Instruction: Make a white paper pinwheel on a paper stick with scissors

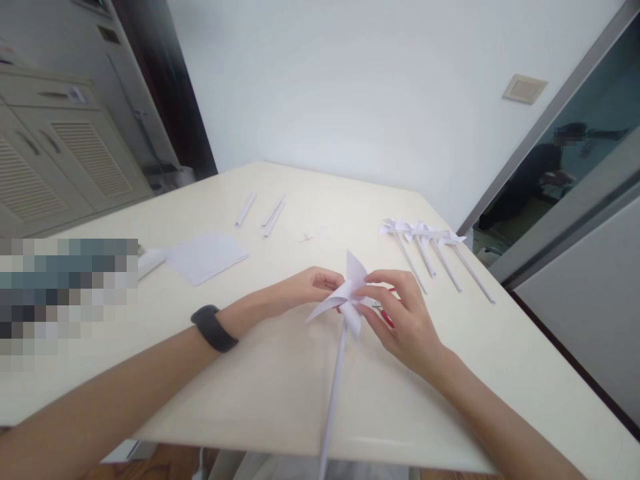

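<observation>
A white paper pinwheel (pixel 345 291) with a rolled-paper stick (pixel 333 393) is between my two hands above the table. Its stick points down toward the table's near edge. My left hand (pixel 317 285), behind a black wristband, has its fingers closed at the back of the pinwheel's centre, and the fingertips are partly hidden by the blades. On the other side, my right hand (pixel 400 310) touches the right-hand blades with thumb and fingers. Red-handled scissors (pixel 387 317) lie on the table, partly covered by that hand.
Several finished pinwheels (pixel 423 232) lie in a row at the right. Rolled paper sticks (pixel 274 215) rest farther back on the left, near a stack of white paper sheets (pixel 207 258). Small scraps (pixel 307 237) lie mid-table. A wall borders the far edge; another person (pixel 540 167) appears beyond the doorway.
</observation>
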`<action>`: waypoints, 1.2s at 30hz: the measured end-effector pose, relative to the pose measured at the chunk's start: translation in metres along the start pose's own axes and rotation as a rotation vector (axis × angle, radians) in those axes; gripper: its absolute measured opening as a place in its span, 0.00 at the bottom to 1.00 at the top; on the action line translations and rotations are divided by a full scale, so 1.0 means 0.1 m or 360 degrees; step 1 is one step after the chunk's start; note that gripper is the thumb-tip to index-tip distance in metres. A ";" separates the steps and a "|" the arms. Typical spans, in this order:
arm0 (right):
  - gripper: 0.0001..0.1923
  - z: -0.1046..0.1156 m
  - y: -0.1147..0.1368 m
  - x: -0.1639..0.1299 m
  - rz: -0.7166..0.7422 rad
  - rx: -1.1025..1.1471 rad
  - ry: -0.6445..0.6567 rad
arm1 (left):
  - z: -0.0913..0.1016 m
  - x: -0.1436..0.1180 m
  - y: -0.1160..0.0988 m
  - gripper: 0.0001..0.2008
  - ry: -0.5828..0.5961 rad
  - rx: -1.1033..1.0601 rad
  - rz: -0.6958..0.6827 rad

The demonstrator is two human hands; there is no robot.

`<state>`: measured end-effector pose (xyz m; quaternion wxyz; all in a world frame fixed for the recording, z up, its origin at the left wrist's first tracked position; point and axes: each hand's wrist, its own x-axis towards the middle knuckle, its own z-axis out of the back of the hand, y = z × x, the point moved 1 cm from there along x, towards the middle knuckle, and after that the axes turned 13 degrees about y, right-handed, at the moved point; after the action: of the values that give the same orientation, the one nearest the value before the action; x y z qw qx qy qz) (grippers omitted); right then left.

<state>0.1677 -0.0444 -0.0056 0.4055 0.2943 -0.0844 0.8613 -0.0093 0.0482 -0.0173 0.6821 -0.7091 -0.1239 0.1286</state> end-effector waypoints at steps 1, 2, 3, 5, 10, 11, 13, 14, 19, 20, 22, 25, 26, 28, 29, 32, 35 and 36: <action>0.12 0.01 0.00 0.00 -0.0048 0.0051 -0.0036 | 0.01 0.00 -0.01 0.04 -0.0031 -0.0009 -0.0016; 0.13 0.01 -0.01 0.00 -0.0119 0.0126 -0.0070 | 0.03 0.00 -0.03 0.04 -0.0075 -0.0017 -0.0039; 0.13 0.02 -0.02 0.01 -0.0213 0.0233 -0.0089 | 0.04 -0.01 -0.04 0.05 -0.0133 -0.0027 -0.0074; 0.11 0.03 -0.03 0.02 -0.0509 0.0631 -0.0001 | 0.08 -0.01 -0.07 0.06 -0.0270 -0.0046 -0.0171; 0.15 -0.03 -0.04 0.03 -0.0850 0.1563 0.0724 | 0.19 -0.03 -0.03 0.05 -0.0595 -0.0111 -0.0453; 0.15 -0.05 -0.04 0.03 -0.0803 0.1632 0.0857 | 0.21 -0.03 -0.02 0.04 -0.0655 -0.0125 -0.0499; 0.13 -0.08 -0.03 0.01 -0.0746 0.1770 0.1074 | 0.25 -0.03 0.00 0.04 -0.0762 -0.0153 -0.0577; 0.12 -0.10 -0.03 0.00 -0.0731 0.1822 0.1143 | 0.27 -0.03 0.01 0.04 -0.0809 -0.0167 -0.0612; 0.11 -0.18 -0.05 -0.03 -0.0739 0.2018 0.1263 | 0.41 -0.04 0.03 0.07 -0.0974 -0.0237 -0.0732; 0.11 -0.19 -0.05 -0.04 -0.0739 0.2053 0.1280 | 0.43 -0.04 0.03 0.08 -0.0993 -0.0253 -0.0739; 0.10 -0.19 -0.05 -0.03 -0.0744 0.2110 0.1303 | 0.48 -0.04 0.05 0.08 -0.1024 -0.0291 -0.0738; 0.09 -0.20 -0.06 -0.04 -0.0784 0.2135 0.1290 | 0.51 -0.04 0.07 0.08 -0.1064 -0.0345 -0.0733; 0.09 -0.20 -0.06 -0.04 -0.0805 0.2132 0.1275 | 0.51 -0.04 0.07 0.08 -0.1070 -0.0355 -0.0729; 0.10 -0.21 -0.08 -0.04 -0.0848 0.2128 0.1239 | 0.50 -0.04 0.07 0.09 -0.1064 -0.0366 -0.0695; 0.10 -0.21 -0.09 -0.04 -0.0869 0.2131 0.1219 | 0.48 -0.04 0.07 0.09 -0.1050 -0.0369 -0.0655; 0.11 -0.22 -0.11 -0.04 -0.0925 0.2151 0.1168 | 0.44 -0.03 0.10 0.10 -0.0987 -0.0374 -0.0492; 0.11 -0.24 -0.12 -0.04 -0.0967 0.2161 0.1138 | 0.40 -0.01 0.15 0.13 -0.0937 -0.0382 -0.0360; 0.11 -0.24 -0.12 -0.03 -0.0976 0.2162 0.1132 | 0.40 -0.01 0.16 0.14 -0.0927 -0.0384 -0.0330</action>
<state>0.1676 -0.0295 -0.0285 0.3589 0.1953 0.6722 0.6175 -0.0243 0.0842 -0.0349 0.5385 -0.7018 -0.3997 0.2402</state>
